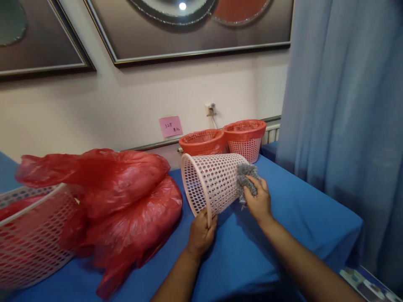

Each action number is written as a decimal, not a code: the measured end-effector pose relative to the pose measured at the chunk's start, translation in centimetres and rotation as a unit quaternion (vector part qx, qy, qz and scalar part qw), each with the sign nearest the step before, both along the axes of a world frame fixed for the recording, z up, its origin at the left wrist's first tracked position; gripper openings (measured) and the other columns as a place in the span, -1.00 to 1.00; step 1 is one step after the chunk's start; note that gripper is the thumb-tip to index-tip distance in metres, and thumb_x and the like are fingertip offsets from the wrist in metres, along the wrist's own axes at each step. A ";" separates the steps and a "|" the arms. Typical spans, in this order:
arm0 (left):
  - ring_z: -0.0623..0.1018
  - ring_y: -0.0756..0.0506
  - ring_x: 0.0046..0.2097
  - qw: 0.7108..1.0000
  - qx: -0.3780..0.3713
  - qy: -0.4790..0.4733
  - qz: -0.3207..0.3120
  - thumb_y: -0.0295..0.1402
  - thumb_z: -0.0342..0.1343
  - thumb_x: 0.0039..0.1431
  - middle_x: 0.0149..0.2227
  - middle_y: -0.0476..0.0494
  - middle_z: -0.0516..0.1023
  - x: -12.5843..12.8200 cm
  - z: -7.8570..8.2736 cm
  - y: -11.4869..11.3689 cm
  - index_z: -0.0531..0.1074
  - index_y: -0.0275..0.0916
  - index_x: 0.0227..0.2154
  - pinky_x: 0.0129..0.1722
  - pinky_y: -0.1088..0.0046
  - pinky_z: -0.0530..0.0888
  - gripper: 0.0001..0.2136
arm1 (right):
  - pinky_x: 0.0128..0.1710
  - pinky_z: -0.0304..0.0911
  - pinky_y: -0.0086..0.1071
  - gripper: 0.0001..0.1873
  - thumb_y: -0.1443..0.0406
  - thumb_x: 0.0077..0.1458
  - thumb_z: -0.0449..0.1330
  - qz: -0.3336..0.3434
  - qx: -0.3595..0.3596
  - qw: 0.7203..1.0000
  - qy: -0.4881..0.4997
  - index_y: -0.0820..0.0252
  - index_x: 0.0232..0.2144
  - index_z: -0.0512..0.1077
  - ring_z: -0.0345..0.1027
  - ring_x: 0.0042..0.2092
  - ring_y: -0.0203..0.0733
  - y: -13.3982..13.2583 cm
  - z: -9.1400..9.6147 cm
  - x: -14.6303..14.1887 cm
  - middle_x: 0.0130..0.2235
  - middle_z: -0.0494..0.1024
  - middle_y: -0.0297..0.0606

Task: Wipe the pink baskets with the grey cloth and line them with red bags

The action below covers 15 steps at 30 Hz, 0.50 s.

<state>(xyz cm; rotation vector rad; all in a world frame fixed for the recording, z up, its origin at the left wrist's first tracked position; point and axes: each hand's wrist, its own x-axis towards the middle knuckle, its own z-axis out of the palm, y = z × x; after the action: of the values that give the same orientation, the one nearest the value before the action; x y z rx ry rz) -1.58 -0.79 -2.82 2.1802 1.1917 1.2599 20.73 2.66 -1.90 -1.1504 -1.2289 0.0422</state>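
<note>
A pale pink perforated plastic wastebasket point(220, 178) lies tilted on its side above the blue-covered table, its open mouth facing left. My left hand point(202, 233) grips the lower part of its rim, fingers closed around the edge. In my right hand point(258, 199) is a grey fuzzy cloth point(246, 178), pressed against the base end of the wastebasket. The fingers of that hand are bent over the cloth, and the thumb lies on it.
Red plastic bags point(135, 201) lie bunched at left beside a larger perforated basket point(34, 243). Two wastebaskets with red liners, one nearer point(203, 142) and one farther right point(247, 142), stand by the wall. A blue curtain point(340, 126) hangs beyond the table's point(302, 201) right edge.
</note>
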 end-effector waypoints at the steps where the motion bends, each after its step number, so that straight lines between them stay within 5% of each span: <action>1: 0.63 -0.24 -0.03 1.000 0.003 0.008 -0.003 -0.27 0.06 0.36 -0.06 -0.27 0.65 -0.2 -0.3 -0.1 0.57 -0.22 0.01 0.04 0.16 0.57 -0.71 | 0.20 0.37 0.00 -0.63 0.27 0.20 0.16 0.031 0.010 0.999 -0.021 0.08 0.05 0.50 0.41 0.15 0.03 -0.8 0.3 -0.6 0.09 0.42 -0.10; 6: 0.61 -0.25 0.04 0.999 0.024 0.035 -0.029 -0.26 0.06 0.34 0.03 -0.27 0.61 -1.1 -0.8 0.0 0.56 -0.18 0.04 0.08 0.15 0.56 -0.69 | 0.19 0.40 -0.10 -0.49 0.33 0.16 0.20 0.205 0.104 0.963 -0.140 0.04 0.18 0.41 0.37 0.23 0.04 -4.3 0.6 -4.6 0.33 0.18 -0.05; 11: 0.61 -0.24 0.08 0.998 0.025 0.059 0.005 -0.31 0.01 0.40 0.04 -0.27 0.62 -1.4 -0.7 0.1 0.51 -0.20 0.10 0.12 0.15 0.55 -0.68 | 0.21 0.36 0.00 -0.62 0.24 0.17 0.16 0.068 -0.010 0.997 -0.046 0.11 0.03 0.53 0.40 0.18 0.07 1.2 -1.1 -0.9 0.18 0.37 -0.02; 15: 0.61 -0.23 0.08 0.993 0.056 0.100 0.000 -0.35 0.02 0.40 0.04 -0.26 0.62 -1.6 -0.7 0.4 0.53 -0.17 0.10 0.11 0.17 0.57 -0.69 | 0.11 0.39 0.18 -0.60 0.21 0.14 0.13 -0.027 -0.107 0.993 0.033 0.24 -0.03 0.55 0.49 0.01 0.15 5.5 -2.1 3.6 -0.06 0.49 0.01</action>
<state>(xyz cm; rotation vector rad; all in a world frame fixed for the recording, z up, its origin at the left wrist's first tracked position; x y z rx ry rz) -3.15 -0.35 -3.54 2.4360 1.2216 1.1550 24.35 8.13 -4.01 -1.3569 -1.1535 0.1742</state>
